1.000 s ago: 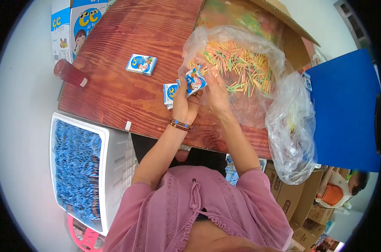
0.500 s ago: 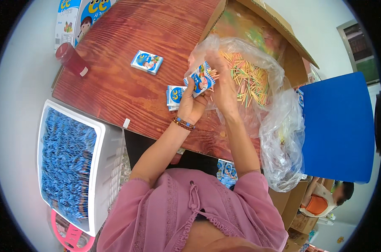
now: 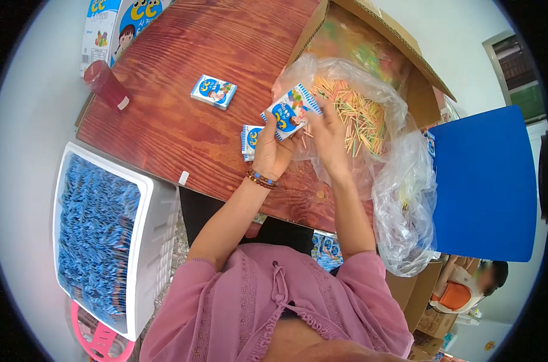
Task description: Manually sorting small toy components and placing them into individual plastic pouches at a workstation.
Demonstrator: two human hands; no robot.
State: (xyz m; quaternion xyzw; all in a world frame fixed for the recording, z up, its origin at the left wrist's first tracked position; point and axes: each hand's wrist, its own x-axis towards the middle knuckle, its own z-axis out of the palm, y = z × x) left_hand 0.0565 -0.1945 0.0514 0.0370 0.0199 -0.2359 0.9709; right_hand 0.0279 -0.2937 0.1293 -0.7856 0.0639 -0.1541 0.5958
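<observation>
My left hand has the small blue-and-white packet pinched upright between thumb and fingers, lifted off the table and tilted with its upper end toward the clear plastic bag. A second ago that same packet sat lower and nearer the second packet lying flat by my wrist; now it has come up and forward, so it stands just above that flat packet and right at the bag's opening.

My right hand has moved too. Earlier it was spread over the heap of thin coloured sticks inside the bag; now it has drawn back to the packet, its fingers curled against the packet's right edge. Whether they pinch any sticks I cannot tell (the packet and my own knuckles hide the tips).

As I judge it, the two hands have met at the packet's mouth, which looks like the filling part of the work and not the fetching part.

A third packet lies alone further out on the table, well apart from my hands. The white crate of blue packets stands at my left, beside the table edge.
</observation>
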